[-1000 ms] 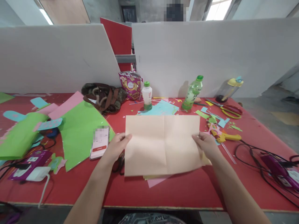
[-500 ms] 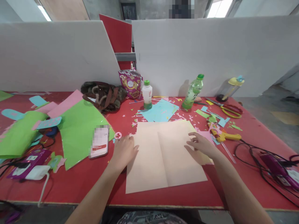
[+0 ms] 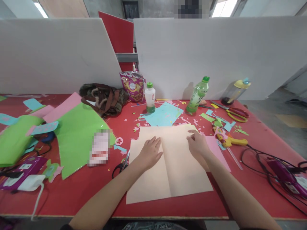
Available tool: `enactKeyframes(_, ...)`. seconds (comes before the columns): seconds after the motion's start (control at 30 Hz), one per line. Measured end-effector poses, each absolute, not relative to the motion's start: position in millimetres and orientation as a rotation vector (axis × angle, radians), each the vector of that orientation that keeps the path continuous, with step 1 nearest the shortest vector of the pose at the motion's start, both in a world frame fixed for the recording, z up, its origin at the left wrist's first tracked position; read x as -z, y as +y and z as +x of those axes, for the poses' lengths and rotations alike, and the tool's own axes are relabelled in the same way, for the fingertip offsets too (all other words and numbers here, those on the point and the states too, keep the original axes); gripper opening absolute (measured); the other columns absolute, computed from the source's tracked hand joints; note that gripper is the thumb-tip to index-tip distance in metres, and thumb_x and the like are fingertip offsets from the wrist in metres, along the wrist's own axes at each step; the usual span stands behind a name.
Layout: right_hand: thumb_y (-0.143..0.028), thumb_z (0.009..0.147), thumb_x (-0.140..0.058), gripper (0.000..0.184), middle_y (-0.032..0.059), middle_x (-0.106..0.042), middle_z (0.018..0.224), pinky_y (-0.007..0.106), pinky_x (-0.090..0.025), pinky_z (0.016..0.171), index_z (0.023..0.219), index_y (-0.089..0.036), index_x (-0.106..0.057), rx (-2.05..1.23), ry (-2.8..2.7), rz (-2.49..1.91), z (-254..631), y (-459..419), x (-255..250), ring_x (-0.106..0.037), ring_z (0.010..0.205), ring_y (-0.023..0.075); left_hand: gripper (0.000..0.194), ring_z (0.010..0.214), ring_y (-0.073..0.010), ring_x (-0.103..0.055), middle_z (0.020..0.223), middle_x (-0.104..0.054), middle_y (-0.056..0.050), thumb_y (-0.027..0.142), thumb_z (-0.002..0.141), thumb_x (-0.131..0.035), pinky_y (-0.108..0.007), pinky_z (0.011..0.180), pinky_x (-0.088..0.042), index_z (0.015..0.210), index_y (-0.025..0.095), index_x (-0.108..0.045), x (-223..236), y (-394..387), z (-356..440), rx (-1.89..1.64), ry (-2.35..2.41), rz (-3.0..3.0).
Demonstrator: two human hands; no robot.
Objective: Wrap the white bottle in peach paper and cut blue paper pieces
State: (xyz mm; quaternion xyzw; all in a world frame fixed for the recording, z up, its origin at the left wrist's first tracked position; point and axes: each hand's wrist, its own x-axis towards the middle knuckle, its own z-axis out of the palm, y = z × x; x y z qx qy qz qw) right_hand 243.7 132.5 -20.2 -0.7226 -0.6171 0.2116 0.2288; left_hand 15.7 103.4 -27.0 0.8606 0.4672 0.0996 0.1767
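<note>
A cream sheet of paper [image 3: 153,182] with a fold line down its middle lies spread on the red table, over other coloured sheets. On its left half, close to the crease, my left hand [image 3: 150,152] rests flat with fingers apart. My right hand [image 3: 198,143] is over the upper right part of the sheet, its fingers loosely bent and nothing visible in them. Pink paper [image 3: 219,155] sticks out from under the right side. Black-handled scissors [image 3: 122,166] lie at the left edge, partly under my left forearm.
To the left are green paper [image 3: 76,140], a phone [image 3: 99,148] and a purple power strip [image 3: 22,171]. Behind stand a white bottle [image 3: 150,97] and a green bottle [image 3: 198,95]. A yellow glue gun [image 3: 230,140] with its cord and large scissors [image 3: 233,113] lie right.
The cream sheet was held up by both hands, then laid on the table and released. My left hand moved right onto it, toward the crease; my right hand shifted slightly left and its fingers bent.
</note>
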Motion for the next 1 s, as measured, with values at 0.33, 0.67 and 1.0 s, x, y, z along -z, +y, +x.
enactKeyframes(0.33, -0.023, 0.083, -0.029, 0.027, 0.0026, -0.054, 0.057, 0.023, -0.025, 0.047, 0.105, -0.016, -0.042, -0.335, -1.879, -2.126, 240, 123, 26, -0.049, 0.052, 0.0164, 0.044, 0.123, -0.0237, -0.026, 0.135, -0.032, -0.009, 0.028, 0.085, -0.027, -0.044, 0.097, -0.023, 0.125, 0.011, -0.033, 31, 102, 19, -0.083, 1.441, 2.622)
enactKeyframes(0.67, -0.028, 0.086, -0.028, 0.024, 0.0040, -0.061, 0.061, 0.023, -0.021, 0.044, 0.104, -0.017, -0.040, -0.116, -2.130, -2.219, 234, 117, 26, -0.056, 0.052, 0.0176, 0.045, 0.123, -0.0215, -0.026, 0.135, -0.032, -0.007, 0.027, 0.086, -0.020, -0.042, 0.096, -0.026, 0.127, 0.011, -0.032, 34, 100, 23, -0.004, 1.522, 2.695)
enactKeyframes(1.0, -0.029, 0.086, -0.028, 0.028, 0.0029, -0.062, 0.060, 0.023, -0.027, 0.047, 0.108, -0.017, -0.039, -0.250, -2.149, -2.122, 235, 115, 20, -0.058, 0.054, 0.0179, 0.045, 0.124, -0.0226, -0.025, 0.135, -0.031, -0.008, 0.026, 0.085, -0.020, -0.043, 0.095, -0.026, 0.126, 0.011, -0.032, 34, 99, 24, 0.015, 1.523, 2.694)
